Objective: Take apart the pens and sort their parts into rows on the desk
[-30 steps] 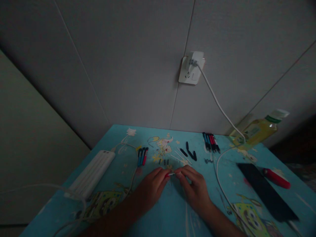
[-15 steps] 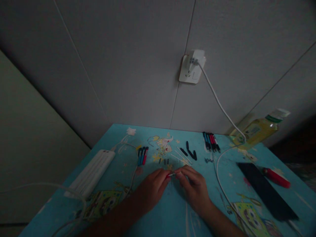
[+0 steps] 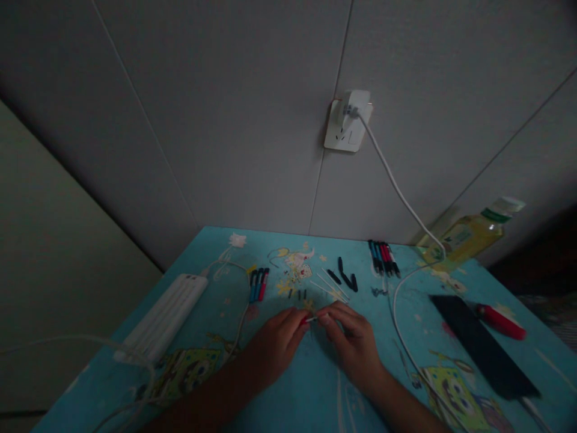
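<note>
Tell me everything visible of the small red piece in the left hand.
The red piece is small and slim, possibly plastic. The left hand pinches it, hiding most of it. A thin whitish part runs from it to the right hand, whose fingers cover its far end. It lies roughly level over the blue table cover. Finer detail is too dark to tell.

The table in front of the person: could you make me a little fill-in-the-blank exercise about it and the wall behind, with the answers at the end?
1. The left hand pinches a small part coloured ____.
2. Just beyond that hand lies a row of ____ tiny dark pieces.
3. The white power strip lies on the table, to the person's ____.
4. The charger is plugged into a socket on the ____.

Missing words: red; three; left; wall.
</note>
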`<state>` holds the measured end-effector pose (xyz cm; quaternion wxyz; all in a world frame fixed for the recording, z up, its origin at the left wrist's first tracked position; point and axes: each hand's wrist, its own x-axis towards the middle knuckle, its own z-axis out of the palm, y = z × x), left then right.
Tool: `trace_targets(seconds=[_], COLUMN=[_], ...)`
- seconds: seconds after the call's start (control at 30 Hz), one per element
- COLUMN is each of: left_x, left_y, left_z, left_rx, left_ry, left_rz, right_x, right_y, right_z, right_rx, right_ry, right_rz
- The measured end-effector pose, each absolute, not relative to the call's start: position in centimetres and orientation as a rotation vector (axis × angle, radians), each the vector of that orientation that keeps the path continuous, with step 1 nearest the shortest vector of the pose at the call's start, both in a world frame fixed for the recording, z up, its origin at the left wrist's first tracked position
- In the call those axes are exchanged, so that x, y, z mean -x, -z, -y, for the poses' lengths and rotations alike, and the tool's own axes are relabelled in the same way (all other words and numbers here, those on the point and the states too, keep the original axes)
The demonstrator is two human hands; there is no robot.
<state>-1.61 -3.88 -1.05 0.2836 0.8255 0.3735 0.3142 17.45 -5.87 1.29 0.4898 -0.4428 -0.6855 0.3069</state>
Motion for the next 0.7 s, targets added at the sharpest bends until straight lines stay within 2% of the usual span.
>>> trace_targets(seconds=[0.43,0.7], left_x=[2.00,1.89], left_y=[1.51,1.90], left_z=[3.42,3.22], left_rx=[-2.315,-2.296], left_ry=[-0.808,-0.822], left_rz=[-0.996,-0.983], right_x=[-17.61,-17.66], right_y=[-1.88,-1.06], right_z=[5.98,5.60], right_rx=[1.126,1.065], right_ry=[-0.909,-0.836], right_rz=[1.584,1.682])
